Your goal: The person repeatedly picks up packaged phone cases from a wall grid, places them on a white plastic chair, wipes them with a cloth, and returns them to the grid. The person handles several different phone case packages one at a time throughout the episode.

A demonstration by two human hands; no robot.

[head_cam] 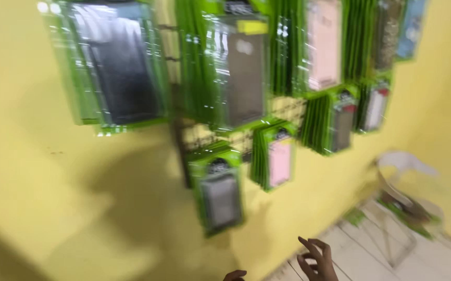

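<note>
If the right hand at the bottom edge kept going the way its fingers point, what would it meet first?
Probably the grey-fronted green packet hanging lowest on the yellow wall: the right hand has its curled fingers pointing up and left toward it. Blur leaves depth unclear.

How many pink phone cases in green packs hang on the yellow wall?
2: one pink case at the top, right of centre; a second pink case lower, near the middle. The frame is blurred, and stacked packs may hide more.

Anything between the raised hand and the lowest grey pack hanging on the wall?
Nothing visible. The right hand is open, below and right of the grey pack; only bare yellow wall lies between. Frame is blurred. Left hand barely shows.
</note>
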